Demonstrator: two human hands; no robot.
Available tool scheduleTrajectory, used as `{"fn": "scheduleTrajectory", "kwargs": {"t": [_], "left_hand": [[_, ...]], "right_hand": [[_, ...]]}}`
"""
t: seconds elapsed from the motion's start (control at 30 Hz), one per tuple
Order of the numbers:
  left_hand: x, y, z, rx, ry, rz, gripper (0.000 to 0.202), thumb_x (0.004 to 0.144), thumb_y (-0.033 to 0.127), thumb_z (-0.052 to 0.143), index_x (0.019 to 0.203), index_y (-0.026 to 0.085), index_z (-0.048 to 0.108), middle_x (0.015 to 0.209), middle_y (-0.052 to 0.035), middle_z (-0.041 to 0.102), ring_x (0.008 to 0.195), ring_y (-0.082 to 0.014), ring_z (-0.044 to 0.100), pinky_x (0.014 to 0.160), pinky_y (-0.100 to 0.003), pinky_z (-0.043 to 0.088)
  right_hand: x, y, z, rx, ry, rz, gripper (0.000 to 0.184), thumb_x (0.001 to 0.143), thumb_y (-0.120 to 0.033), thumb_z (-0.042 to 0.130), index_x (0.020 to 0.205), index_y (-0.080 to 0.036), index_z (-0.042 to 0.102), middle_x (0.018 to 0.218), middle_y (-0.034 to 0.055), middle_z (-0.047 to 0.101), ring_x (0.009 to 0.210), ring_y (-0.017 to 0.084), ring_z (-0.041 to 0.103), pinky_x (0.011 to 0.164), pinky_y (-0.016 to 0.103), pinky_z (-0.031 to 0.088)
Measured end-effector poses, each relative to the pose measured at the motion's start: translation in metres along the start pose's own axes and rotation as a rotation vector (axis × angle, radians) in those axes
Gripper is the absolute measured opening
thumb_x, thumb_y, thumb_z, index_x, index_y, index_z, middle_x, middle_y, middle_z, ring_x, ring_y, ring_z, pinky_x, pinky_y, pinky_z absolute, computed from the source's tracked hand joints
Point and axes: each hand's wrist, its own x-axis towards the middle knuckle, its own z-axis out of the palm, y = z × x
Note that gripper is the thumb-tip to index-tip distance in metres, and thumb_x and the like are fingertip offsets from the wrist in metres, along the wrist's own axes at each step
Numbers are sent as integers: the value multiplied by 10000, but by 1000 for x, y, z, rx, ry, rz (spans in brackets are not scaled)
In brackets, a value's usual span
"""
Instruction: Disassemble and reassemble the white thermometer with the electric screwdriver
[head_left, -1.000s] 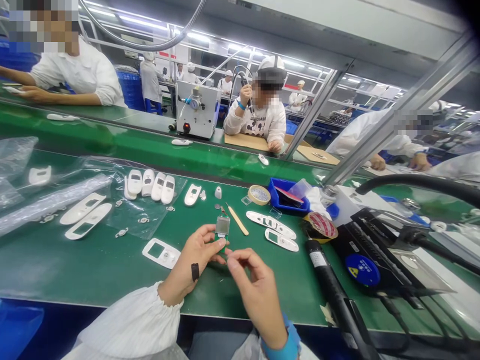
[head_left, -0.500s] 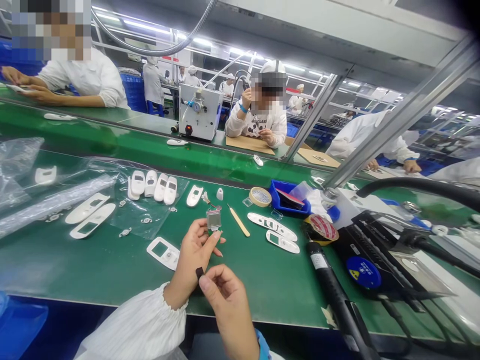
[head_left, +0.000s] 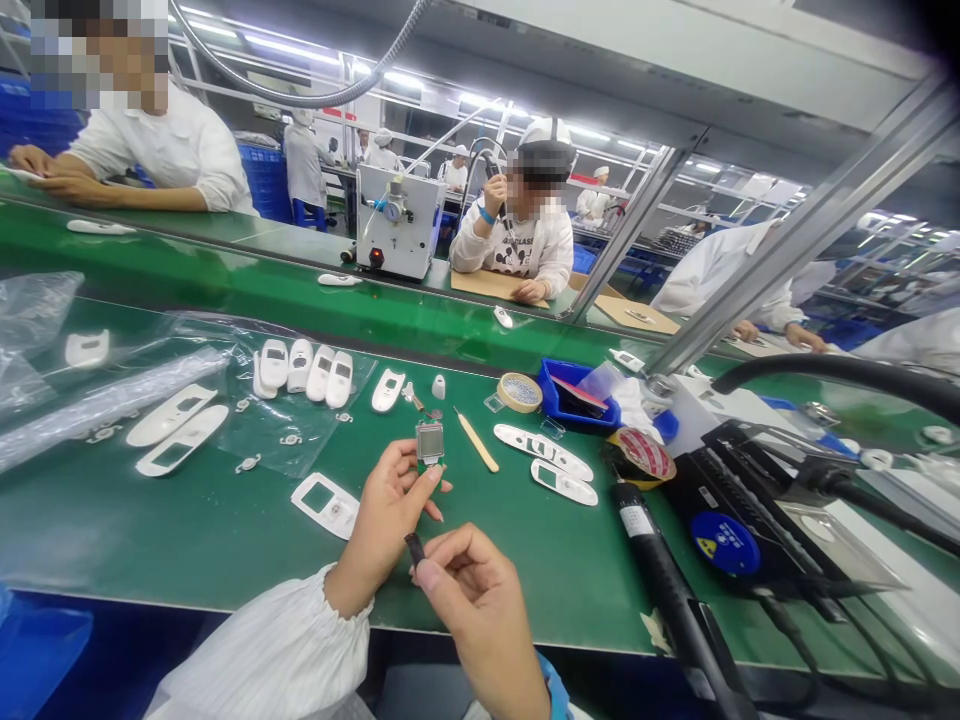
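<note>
Between the thumb and fingers of my left hand (head_left: pixel 397 500) is a small circuit board with a square grey display (head_left: pixel 430 442), held upright above the bench. My right hand (head_left: pixel 480 590), lower and nearer to me, pinches a short dark strip (head_left: pixel 414 548) between thumb and fingertips; its exact kind I cannot make out. A white plastic housing (head_left: pixel 324 503) with a window lies just left of my left hand. Beyond the display lie small parts with wires (head_left: pixel 420 400). To the right rests a pick with a pale yellow handle (head_left: pixel 478 442).
White housings (head_left: pixel 304 370) lie on plastic film at the left. At right are two white shells (head_left: pixel 564 482), a tape roll (head_left: pixel 519 392), a blue bin (head_left: pixel 577 400), a black electric screwdriver (head_left: pixel 667 570) and a black device (head_left: pixel 750 520). A green conveyor (head_left: pixel 420 325) runs behind; co-workers sit beyond.
My right hand has moved slightly right and down with the dark strip. The display in my left hand is turned a little more upright. Parts on the conveyor have shifted left.
</note>
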Motion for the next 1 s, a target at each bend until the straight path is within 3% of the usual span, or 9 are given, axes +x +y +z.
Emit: {"fn": "scheduleTrajectory", "kwargs": {"t": [0.23, 0.5, 0.6, 0.73, 0.87, 1.0], "left_hand": [[-10, 14, -11, -165, -253, -254, 294, 751, 245, 620, 984, 178, 453, 849, -32, 584, 718, -119, 574, 474, -157, 449], [-22, 22, -11, -80, -359, -223, 312, 735, 261, 642, 962, 175, 447, 831, -26, 575, 684, -102, 499, 475, -168, 452], [-22, 21, -7, -49, -336, -199, 306, 714, 261, 658, 927, 184, 453, 781, 2, 557, 634, -89, 469, 461, -164, 437], [-24, 19, -3, -47, -215, -150, 299, 709, 271, 656, 927, 184, 470, 772, 1, 561, 659, -104, 489, 463, -168, 426], [-24, 16, 0, -85, -86, -121, 337, 699, 268, 663, 962, 178, 473, 842, -27, 591, 721, -125, 518, 474, -173, 426], [-24, 15, 2, -116, -64, -134, 385, 699, 256, 663, 1016, 171, 461, 870, -39, 593, 751, -131, 517, 481, -177, 428]], "right_hand": [[11, -9, -30, -80, 42, 11, 187, 713, -305, 649, 671, -162, 536, 672, -4, 572, 636, 86, 515, 610, 191, 420], [17, -16, -49, -230, -26, 52, 192, 719, -305, 635, 679, -154, 524, 651, -2, 565, 627, 94, 508, 607, 211, 413], [16, -19, -49, -280, -29, 47, 194, 723, -307, 625, 668, -151, 522, 622, -9, 541, 603, 92, 492, 586, 213, 411], [17, -20, -49, -305, 31, 12, 181, 719, -311, 627, 703, -150, 545, 647, 1, 552, 612, 98, 499, 584, 216, 422], [16, -15, -49, -211, 134, 36, 240, 706, -357, 643, 813, -153, 575, 697, 17, 575, 650, 116, 529, 597, 225, 440], [16, -7, -43, -125, 120, 40, 293, 721, -393, 628, 900, -166, 583, 744, 15, 584, 691, 113, 531, 654, 226, 449]]}}
